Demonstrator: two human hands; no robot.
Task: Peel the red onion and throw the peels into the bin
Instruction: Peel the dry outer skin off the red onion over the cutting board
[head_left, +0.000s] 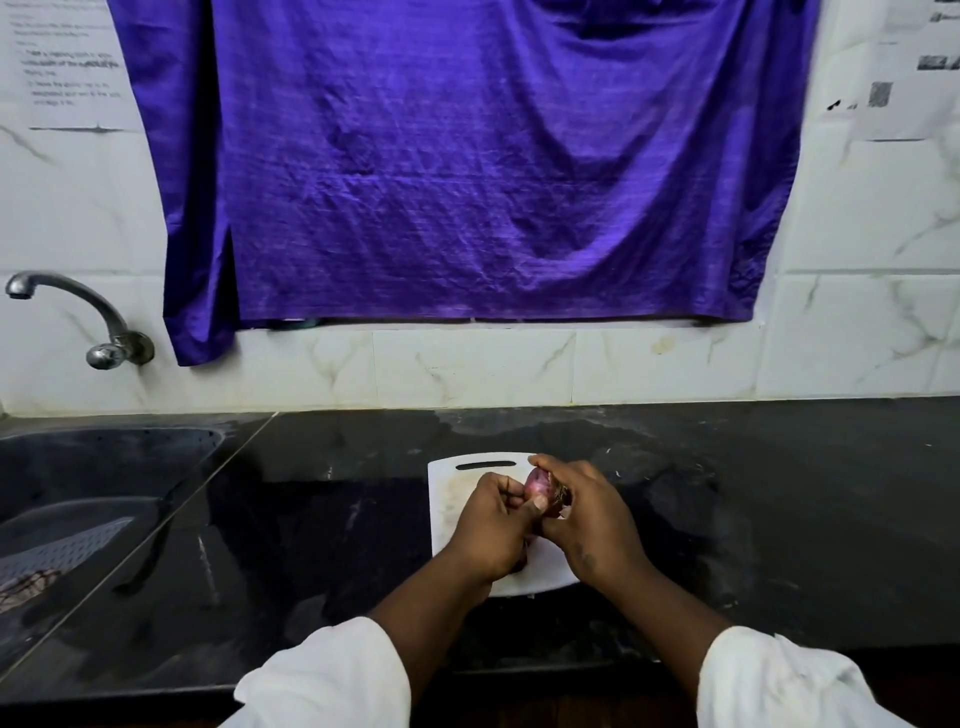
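A small red onion (536, 484) is held above a white cutting board (448, 506) on the black counter. My right hand (587, 519) wraps around the onion from the right, its fingers curled over the top. My left hand (493, 525) is closed against the onion's left side, the thumb pressed on its skin. Only a pinkish patch of the onion and some dry roots show between the hands. A dark scrap, possibly peel, lies under my left hand on the board. No bin is in view.
A sink (104, 467) with a perforated grey tray (62, 551) holding dark scraps sits at the left, under a wall tap (78, 312). A purple cloth (467, 166) hangs on the tiled wall. The black counter (779, 493) stretches to the right.
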